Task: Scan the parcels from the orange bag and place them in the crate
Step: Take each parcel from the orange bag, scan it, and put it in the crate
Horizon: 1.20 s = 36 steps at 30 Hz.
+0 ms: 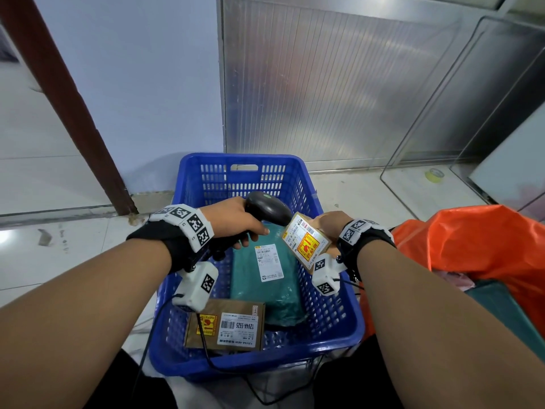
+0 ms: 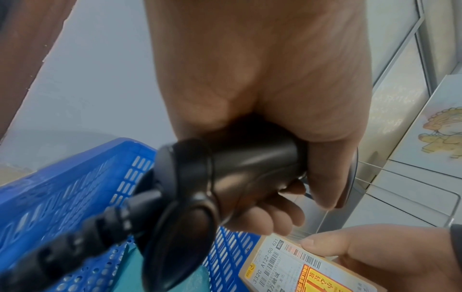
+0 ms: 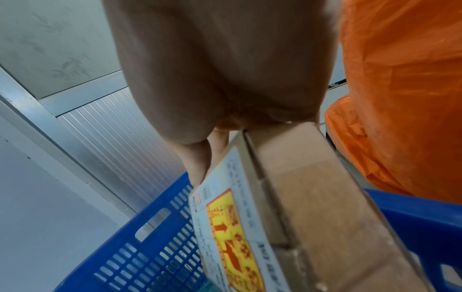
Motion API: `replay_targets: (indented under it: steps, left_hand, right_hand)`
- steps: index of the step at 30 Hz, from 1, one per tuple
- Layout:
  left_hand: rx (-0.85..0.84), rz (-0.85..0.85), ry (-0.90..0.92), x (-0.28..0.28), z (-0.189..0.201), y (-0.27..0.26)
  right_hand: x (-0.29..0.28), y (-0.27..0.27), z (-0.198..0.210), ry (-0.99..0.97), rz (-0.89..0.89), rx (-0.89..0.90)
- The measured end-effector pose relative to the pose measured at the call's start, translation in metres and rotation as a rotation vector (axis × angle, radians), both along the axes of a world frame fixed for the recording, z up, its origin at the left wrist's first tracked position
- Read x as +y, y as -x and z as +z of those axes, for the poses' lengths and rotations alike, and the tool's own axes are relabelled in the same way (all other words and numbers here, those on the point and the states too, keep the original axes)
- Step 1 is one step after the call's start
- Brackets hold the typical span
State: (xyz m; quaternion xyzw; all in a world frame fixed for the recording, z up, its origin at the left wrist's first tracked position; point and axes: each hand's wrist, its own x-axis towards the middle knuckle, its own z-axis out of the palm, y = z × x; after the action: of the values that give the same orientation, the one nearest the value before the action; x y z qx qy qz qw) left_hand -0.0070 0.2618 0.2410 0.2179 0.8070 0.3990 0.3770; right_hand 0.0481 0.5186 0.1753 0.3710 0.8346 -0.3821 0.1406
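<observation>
My left hand (image 1: 236,222) grips a black barcode scanner (image 1: 267,208) by its handle (image 2: 250,164) above the blue crate (image 1: 188,178). The scanner's head points at a small cardboard parcel (image 1: 305,242) with a white label and a yellow-red sticker. My right hand (image 1: 330,224) holds that parcel (image 3: 300,197) tilted over the crate's right side, label facing the scanner. Inside the crate lie a teal bagged parcel (image 1: 265,287) and a brown box (image 1: 225,329) with a label. The orange bag (image 1: 472,246) sits to the right of the crate.
The scanner's black cable (image 1: 147,346) hangs over the crate's near left rim to the floor. A metal ribbed panel (image 1: 339,84) and a wall stand behind the crate. A roll of tape (image 1: 435,175) lies on the floor at the back right.
</observation>
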Motion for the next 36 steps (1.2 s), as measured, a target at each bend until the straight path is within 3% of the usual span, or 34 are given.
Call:
replay_targets:
  steps: [3, 6, 9, 14, 16, 20, 24, 27, 29, 36]
  left_hand:
    - [-0.001, -0.006, -0.002, -0.001, 0.0, 0.001]
    - [-0.009, -0.013, -0.003, -0.002, 0.0, 0.003]
    - [-0.025, -0.033, -0.001, -0.003, 0.001, 0.003]
    - [-0.045, -0.044, 0.004, -0.003, 0.001, 0.002]
    - [-0.046, -0.04, 0.003, -0.003, 0.001, 0.003]
    - [-0.043, -0.042, 0.011, -0.003, -0.002, 0.004]
    - [-0.04, -0.044, 0.018, -0.003, -0.004, 0.005]
    - [-0.044, -0.045, 0.02, -0.004, -0.006, 0.007]
    - [-0.045, -0.043, 0.026, -0.005, -0.007, 0.007]
    - [0.005, 0.062, 0.048, -0.006, -0.007, 0.008]
  right_hand:
    - [0.005, 0.001, -0.005, -0.152, 0.149, -0.079]
    - [0.006, -0.006, -0.005, -0.066, 0.029, -0.056]
    - [0.006, -0.005, -0.006, -0.094, 0.036, -0.114]
    - [0.021, 0.011, -0.037, -0.368, 0.244, -0.295]
    - [0.022, 0.015, -0.04, -0.388, 0.267, -0.312]
    - [-0.008, -0.003, 0.0, -0.277, 0.32, -0.268]
    - [-0.017, -0.001, 0.009, -0.242, 0.397, -0.217]
    - [-0.024, -0.002, 0.018, -0.114, 0.368, -0.126]
    - [-0.025, -0.006, 0.023, 0.001, 0.257, -0.036]
    - [-0.033, -0.001, 0.024, 0.198, 0.178, 0.008]
